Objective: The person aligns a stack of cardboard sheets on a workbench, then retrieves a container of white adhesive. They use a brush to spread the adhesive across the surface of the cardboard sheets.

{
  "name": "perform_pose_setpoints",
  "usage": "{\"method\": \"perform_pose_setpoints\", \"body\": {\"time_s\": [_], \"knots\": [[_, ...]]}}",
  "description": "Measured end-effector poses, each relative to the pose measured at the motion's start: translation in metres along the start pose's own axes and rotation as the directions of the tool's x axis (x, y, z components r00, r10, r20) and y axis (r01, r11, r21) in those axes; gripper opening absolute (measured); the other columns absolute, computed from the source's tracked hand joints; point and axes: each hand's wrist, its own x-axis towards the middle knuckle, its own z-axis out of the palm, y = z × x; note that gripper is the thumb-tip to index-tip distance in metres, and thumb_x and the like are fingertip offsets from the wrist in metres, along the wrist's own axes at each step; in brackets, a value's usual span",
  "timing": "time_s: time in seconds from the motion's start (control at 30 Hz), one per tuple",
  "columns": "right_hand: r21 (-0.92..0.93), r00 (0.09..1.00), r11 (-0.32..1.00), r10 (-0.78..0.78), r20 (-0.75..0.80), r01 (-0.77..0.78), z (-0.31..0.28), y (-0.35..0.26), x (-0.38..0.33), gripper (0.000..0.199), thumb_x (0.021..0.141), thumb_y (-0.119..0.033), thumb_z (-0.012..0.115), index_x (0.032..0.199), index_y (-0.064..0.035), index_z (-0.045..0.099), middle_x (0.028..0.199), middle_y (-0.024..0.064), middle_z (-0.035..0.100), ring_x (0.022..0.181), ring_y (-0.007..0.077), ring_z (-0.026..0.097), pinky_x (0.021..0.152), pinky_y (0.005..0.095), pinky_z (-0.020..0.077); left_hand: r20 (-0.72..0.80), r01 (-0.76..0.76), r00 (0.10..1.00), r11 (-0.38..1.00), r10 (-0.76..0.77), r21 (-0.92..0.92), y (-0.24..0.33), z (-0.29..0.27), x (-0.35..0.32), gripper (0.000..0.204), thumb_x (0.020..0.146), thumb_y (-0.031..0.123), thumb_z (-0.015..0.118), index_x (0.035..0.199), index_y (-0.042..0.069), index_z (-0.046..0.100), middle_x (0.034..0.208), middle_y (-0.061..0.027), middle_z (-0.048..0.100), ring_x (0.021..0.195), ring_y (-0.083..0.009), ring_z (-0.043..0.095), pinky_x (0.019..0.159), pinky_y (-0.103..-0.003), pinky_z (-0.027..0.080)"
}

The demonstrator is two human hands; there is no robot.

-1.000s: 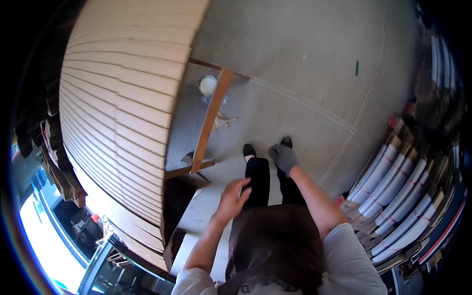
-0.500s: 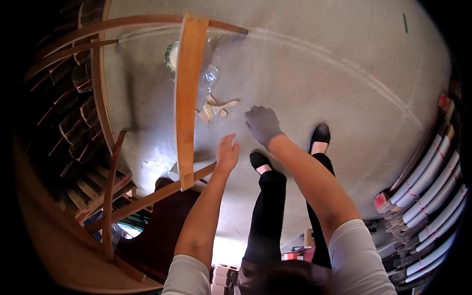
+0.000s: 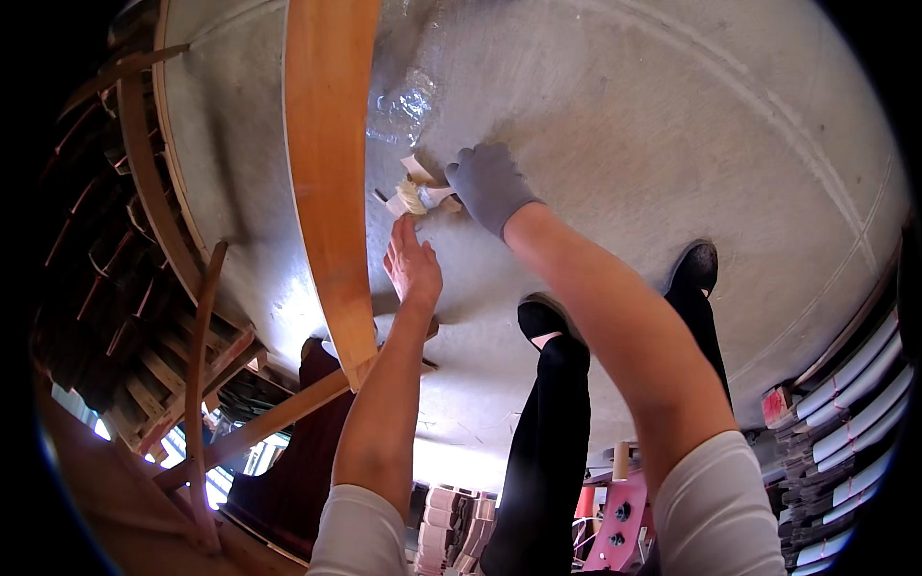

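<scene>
A paintbrush (image 3: 412, 197) with pale bristles lies among small tan scraps (image 3: 418, 170) on the concrete floor. My right hand (image 3: 492, 187), in a grey glove, has its fingers curled round the handle end, which the glove hides. Just below the bristles is my bare left hand (image 3: 415, 264), fingers stretched out and holding nothing. To its left stands a wide, curved wooden board (image 3: 331, 144), running from the top edge down to a lower wooden bar (image 3: 259, 420).
Clear plastic film (image 3: 408, 101) lies beyond the scraps. Dark stacked pieces and wooden slats (image 3: 158, 379) fill the left side. Bundled pale curved pieces (image 3: 850, 413) are stacked at the right. Near my legs is a pink machine part (image 3: 622, 518).
Both hands have moved forward and a little left. My right hand has reached the paintbrush handle and closed on it. The view has shifted, so the wooden board looks larger and nearer.
</scene>
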Motion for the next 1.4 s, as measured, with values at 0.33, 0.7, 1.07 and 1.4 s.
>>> {"method": "perform_pose_setpoints", "body": {"time_s": [0.33,0.7,1.07,1.4], "knots": [[0.703,0.823,0.551,0.561,0.087,-0.450,-0.193,0.022,-0.169,0.019,0.090,-0.014,0.065,0.097,-0.0013,0.054,0.081,0.0160,0.058,0.073,0.0302,0.059,0.069,0.0383,0.0477,-0.050,-0.037,0.998,0.969,0.025,-0.246,-0.054,0.011,0.011,0.058,0.092,0.010,0.056,0.146,0.011,0.039,0.152,-0.0106,0.037,0.139,-0.0304,0.037,0.113,-0.047,0.031],[0.829,0.261,-0.436,0.805,0.533,-0.351,-0.324,-0.117,-0.340,0.045,0.095,-0.028,0.065,0.123,0.0054,0.055,0.090,0.0074,0.063,0.078,0.0117,0.056,0.081,0.0280,0.0504,0.089,-0.123,0.950,0.619,0.301,-0.776,0.095,-0.123,-0.086,0.016,0.100,0.018,0.055,0.104,0.004,0.063,0.099,-0.0063,0.066,0.091,-0.0145,0.061,0.079,-0.031,0.051],[0.845,0.353,-0.201,0.842,0.407,-0.495,-0.323,-0.084,-0.339,0.039,0.098,-0.030,0.058,0.116,0.0047,0.060,0.086,0.0046,0.059,0.077,0.0111,0.053,0.070,0.0254,0.0418,0.010,-0.189,0.912,-0.441,-0.410,-0.877,0.142,-0.090,0.149,0.053,0.102,0.034,0.055,0.139,0.004,0.033,0.125,-0.0160,0.054,0.107,-0.0241,0.061,0.091,-0.035,0.054],[0.860,0.402,-0.224,0.811,0.425,-0.458,-0.337,-0.067,-0.334,0.036,0.098,-0.027,0.056,0.118,0.0030,0.055,0.088,0.0083,0.061,0.078,0.0133,0.055,0.072,0.0267,0.0433,-0.126,-0.296,0.918,-0.439,-0.375,-0.848,0.122,-0.089,0.190,0.036,0.099,0.024,0.057,0.122,-0.003,0.050,0.109,-0.0174,0.063,0.095,-0.0258,0.066,0.081,-0.032,0.059]]}}
